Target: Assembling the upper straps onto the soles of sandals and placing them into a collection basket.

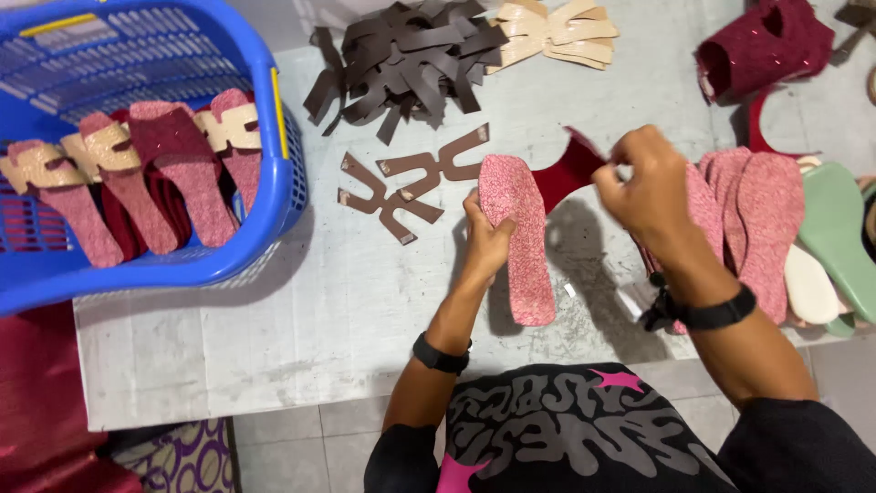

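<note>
Head view: over a worn grey table (274, 338), left hand (488, 242) grips a pink insole (520, 237), right hand (648, 187) pinches a dark-red strap (568, 173).

Blue plastic basket (274, 119) upper left, sitting on the grey worktable (301, 319), holds finished pink sandals with beige and maroon straps (137, 173). Pile of dark brown cut straps (401, 55) top centre, beige cut straps (557, 32) just beside it on the right. Two loose brown strap pieces (411, 183) lie flat below the pile. Maroon fabric piece (766, 46) upper right. Stack of pink insoles (766, 219) at right edge, green and cream soles (835, 237) next to them.
</note>
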